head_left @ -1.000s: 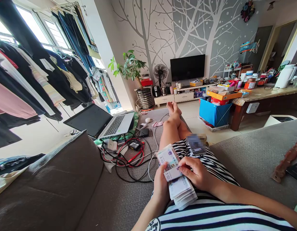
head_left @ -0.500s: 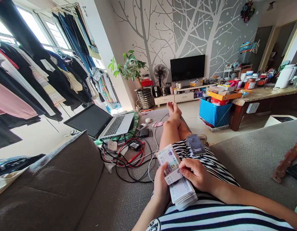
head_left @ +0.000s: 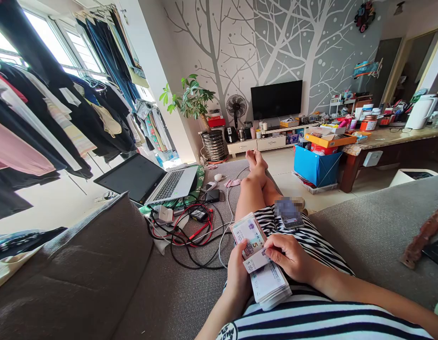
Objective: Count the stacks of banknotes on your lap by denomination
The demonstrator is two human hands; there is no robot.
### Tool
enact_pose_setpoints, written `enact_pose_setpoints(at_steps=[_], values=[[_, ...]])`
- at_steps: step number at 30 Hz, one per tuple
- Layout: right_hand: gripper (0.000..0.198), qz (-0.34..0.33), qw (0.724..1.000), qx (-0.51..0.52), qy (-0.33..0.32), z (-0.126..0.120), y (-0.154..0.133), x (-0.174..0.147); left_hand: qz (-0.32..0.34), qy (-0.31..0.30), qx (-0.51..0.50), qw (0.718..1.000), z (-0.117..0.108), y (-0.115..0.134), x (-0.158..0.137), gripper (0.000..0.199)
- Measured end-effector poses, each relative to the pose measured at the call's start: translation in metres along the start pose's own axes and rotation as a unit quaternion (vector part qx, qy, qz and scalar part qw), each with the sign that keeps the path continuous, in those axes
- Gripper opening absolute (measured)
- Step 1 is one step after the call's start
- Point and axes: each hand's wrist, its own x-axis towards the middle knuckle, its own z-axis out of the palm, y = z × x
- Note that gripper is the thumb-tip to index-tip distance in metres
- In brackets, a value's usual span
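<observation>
My left hand (head_left: 238,269) is closed round the left side of a stack of banknotes (head_left: 250,232), its thumb pressed on the top note, which shows a 5. Across the middle of the stack, a folded-over banknote end (head_left: 256,261) shows its pale edge. The fingers of my right hand (head_left: 287,257) pinch the right side of that folded note. Toward my body, the lower ends of the notes (head_left: 271,285) fan out in layers above my striped clothing (head_left: 321,318). On my thigh, just beyond my right hand, lies a phone (head_left: 291,221), partly blurred out.
Left of my legs, an open laptop (head_left: 172,184) sits on the grey sofa (head_left: 190,293), with tangled black and red cables (head_left: 201,236) and a white charger (head_left: 165,215) nearby. A blue storage box (head_left: 316,165) stands beside the cluttered table (head_left: 385,137).
Both hands keep nearly the same place on the stack. The folded note under my right fingers has shifted very slightly.
</observation>
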Motion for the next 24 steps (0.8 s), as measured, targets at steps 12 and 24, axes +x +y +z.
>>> enact_pose_setpoints(at_steps=[12,24], values=[[0.029,0.003,1.0,0.005,-0.003,0.0003,0.001,-0.0008,0.005,-0.007,0.005,1.0,-0.0031,-0.0021,0.0021,0.034],[0.023,0.003,1.0,0.015,0.0,0.0012,0.0007,-0.0008,0.006,0.009,-0.013,1.0,0.0,-0.0014,0.001,0.026]])
